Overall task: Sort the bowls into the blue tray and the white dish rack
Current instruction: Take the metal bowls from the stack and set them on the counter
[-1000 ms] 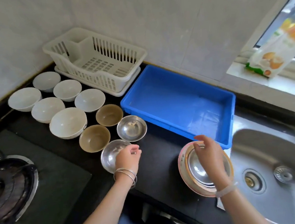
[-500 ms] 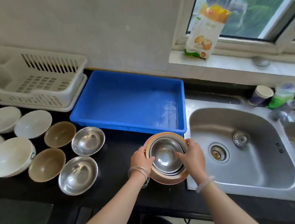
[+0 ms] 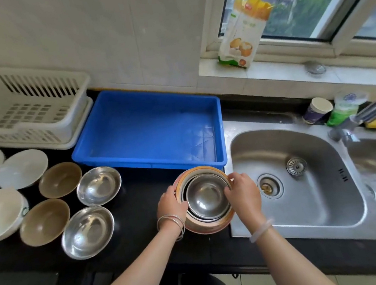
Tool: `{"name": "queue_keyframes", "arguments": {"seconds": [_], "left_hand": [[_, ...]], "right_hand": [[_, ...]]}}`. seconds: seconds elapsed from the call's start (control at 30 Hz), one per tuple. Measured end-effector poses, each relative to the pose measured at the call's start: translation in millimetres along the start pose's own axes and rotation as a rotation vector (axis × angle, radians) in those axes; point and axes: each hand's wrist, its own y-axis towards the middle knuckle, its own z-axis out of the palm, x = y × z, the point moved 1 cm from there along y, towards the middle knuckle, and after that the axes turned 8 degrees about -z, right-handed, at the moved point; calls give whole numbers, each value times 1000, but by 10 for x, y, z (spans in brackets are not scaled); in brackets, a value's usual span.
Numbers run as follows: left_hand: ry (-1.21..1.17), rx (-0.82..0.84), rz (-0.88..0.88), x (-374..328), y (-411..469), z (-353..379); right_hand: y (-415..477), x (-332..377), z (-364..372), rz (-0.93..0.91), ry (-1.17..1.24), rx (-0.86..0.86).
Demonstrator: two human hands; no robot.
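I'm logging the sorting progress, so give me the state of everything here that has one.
Blue tray: no bowls inside.
White dish rack: no bowls inside.
Nested bowl stack: upright, gripped at its rim.
Left hand: holds the stack's left side.
Right hand: holds the stack's right side.
Loose bowls: upright, unsorted.

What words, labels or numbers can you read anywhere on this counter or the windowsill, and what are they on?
None can be read.
The food packet on the windowsill: red logo and print, too blurred.
The paper cup: pattern, nothing legible.
The green packet beside it: blue emblem, blurred.
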Motion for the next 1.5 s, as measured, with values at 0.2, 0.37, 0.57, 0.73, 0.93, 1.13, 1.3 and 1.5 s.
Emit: {"name": "queue_keyframes", "arguments": {"seconds": [0.2, 0.37, 0.57, 0.73, 0.93, 1.13, 1.3, 1.5], "left_hand": [[-6, 4, -16, 9, 7, -6], [-6, 8, -23, 11, 20, -4], [4, 13, -35, 16, 41, -5], [30, -15, -57, 38, 57, -22], [126, -44, -26, -100, -12, 89], [145, -82, 14, -110, 12, 65], [160, -118, 111, -129, 8, 6], [155, -218, 208, -214, -16, -49]], "right_hand": [[-21, 3, 24, 16, 84, 26], [-12, -7, 26, 10, 51, 42], [-18, 16, -45, -13, -55, 30], [19, 81, -111, -8, 77, 0], [-9, -82, -354, 56, 274, -86], [-9, -128, -415, 83, 361, -94], [-8, -170, -433, 89, 388, -92], [-7, -170, -474, 99, 438, -89]]}}
